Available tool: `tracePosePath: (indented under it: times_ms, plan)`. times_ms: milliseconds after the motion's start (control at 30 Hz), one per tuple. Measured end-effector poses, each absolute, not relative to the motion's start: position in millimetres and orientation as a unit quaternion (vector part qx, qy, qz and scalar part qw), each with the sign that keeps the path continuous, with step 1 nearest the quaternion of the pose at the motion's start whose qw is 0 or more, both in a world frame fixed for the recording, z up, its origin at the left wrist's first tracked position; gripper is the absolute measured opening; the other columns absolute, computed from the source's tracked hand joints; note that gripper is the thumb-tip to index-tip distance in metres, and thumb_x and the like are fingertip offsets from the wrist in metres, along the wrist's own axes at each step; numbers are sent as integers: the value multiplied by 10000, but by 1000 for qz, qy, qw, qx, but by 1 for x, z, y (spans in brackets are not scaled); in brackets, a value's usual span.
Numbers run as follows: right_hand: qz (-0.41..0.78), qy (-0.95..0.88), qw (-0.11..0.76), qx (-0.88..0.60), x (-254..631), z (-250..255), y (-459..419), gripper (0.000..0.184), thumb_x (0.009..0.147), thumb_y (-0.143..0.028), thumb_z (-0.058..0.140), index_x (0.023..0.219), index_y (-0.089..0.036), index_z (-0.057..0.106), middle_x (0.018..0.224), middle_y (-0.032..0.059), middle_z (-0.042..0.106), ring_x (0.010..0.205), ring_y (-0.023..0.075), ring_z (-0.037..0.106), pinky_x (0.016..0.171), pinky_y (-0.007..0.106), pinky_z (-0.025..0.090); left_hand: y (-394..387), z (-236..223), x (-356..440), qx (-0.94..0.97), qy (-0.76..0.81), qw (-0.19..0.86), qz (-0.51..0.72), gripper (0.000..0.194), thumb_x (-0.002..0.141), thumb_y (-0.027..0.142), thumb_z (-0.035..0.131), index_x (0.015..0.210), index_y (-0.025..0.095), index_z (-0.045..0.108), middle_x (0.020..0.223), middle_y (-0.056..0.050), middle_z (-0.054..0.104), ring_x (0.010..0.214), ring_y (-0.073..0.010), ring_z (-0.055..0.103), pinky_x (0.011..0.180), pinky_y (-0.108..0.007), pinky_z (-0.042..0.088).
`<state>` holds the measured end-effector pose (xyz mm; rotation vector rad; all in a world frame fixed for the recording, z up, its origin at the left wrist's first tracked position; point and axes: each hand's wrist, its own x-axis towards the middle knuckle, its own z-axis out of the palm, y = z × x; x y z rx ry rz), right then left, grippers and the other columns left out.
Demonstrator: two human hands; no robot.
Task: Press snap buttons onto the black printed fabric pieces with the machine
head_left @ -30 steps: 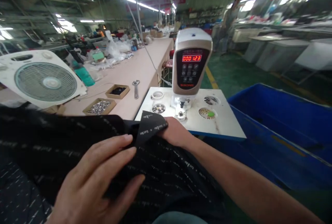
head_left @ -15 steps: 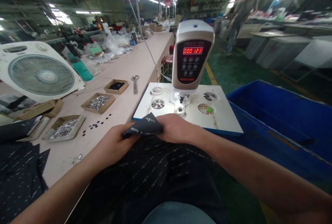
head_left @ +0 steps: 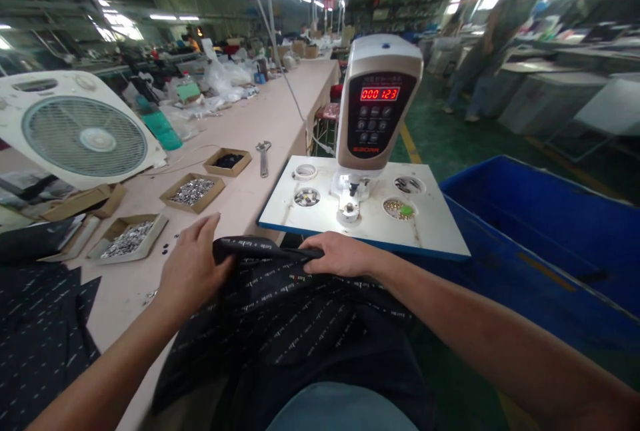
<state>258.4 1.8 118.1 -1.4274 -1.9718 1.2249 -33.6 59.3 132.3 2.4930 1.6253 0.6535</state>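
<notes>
A dark fabric piece with small light lettering (head_left: 280, 304) hangs across my lap, its folded upper edge stretching between my hands. My right hand (head_left: 343, 256) pinches that edge between thumb and fingers, just in front of the machine's white table. At the fabric's left end, my left hand (head_left: 193, 268) has its fingers stretched out and the thumb apart, against or very near the cloth. Beyond the hands stands a snap-fastening machine (head_left: 377, 111) with a red lit display. Its lower die (head_left: 349, 208) bears no cloth.
On the bench (head_left: 295, 104) are a box of dark parts (head_left: 227, 162), two boxes of metal parts (head_left: 193, 191) (head_left: 129, 239), a wrench (head_left: 263, 159) and a fan (head_left: 85, 134). More printed cloth (head_left: 40, 338) lies left. A blue bin (head_left: 540, 218) stands right; a person (head_left: 495, 38) is beyond.
My left hand has moved left and its fingers have spread. The fabric's turned-up corner is now a long folded edge. The person in the background has moved right.
</notes>
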Motion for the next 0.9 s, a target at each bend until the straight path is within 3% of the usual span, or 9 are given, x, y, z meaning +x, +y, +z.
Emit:
tracePosePath:
  times_ms: [67,133,233,333,400,467,633,800,900]
  plan:
    - [443,-712,204,-505,254,116,4,289,762,-248,684,1034,-165,740,922,13,729,846,182,644,742,257,451,44,142,-21,868,422,-76,251,787,835,347,634,1532,134,338,1603,-182,359,1453,-393,357,1200,-562,296]
    - [448,-719,204,-491,249,116,6,260,772,-246,675,1008,-159,738,885,4,721,821,172,634,720,248,442,28,151,-5,915,319,-81,232,809,834,349,668,1545,195,314,1625,-141,337,1481,-354,329,1218,-534,280]
    - [461,-727,212,-463,244,122,6,234,798,-254,658,996,-156,737,875,1,718,813,165,627,716,246,436,20,149,13,941,310,37,132,817,789,431,721,1501,193,400,1500,-159,518,1372,-366,476,1152,-532,372]
    - [475,-724,213,-453,244,129,3,279,808,-280,672,1057,-173,740,918,5,725,840,166,636,739,249,444,27,135,13,897,357,256,44,483,845,376,624,1299,212,607,1165,-106,728,1030,-304,672,913,-428,520]
    - [468,-726,205,-460,246,131,-1,365,766,-312,737,1108,-184,730,950,8,727,863,173,643,755,254,448,31,129,7,844,368,389,27,282,877,360,540,1061,212,694,924,-51,742,823,-239,670,753,-345,520]
    - [448,-737,186,-471,247,130,-3,440,700,-343,804,1104,-186,728,954,12,725,858,182,643,747,260,447,32,127,2,789,386,476,30,271,872,395,524,927,192,694,812,-32,708,722,-204,626,653,-301,491]
    - [434,-736,135,-501,246,126,-6,169,752,-328,726,814,-171,719,707,-16,642,668,150,585,599,247,386,23,127,2,706,430,558,72,308,836,470,573,890,184,673,758,-4,671,644,-162,570,564,-253,428]
    - [477,-714,161,-486,242,124,-7,137,765,-293,705,817,-167,695,700,-34,603,651,118,532,583,224,363,16,120,4,638,425,638,76,362,794,473,667,958,151,688,805,-20,697,669,-154,588,620,-261,441]
    - [497,-702,166,-483,241,122,-7,131,769,-283,703,820,-163,692,701,-36,588,660,116,525,587,220,364,14,115,1,599,423,677,60,305,756,405,715,907,142,683,731,-13,677,595,-131,566,570,-247,416]
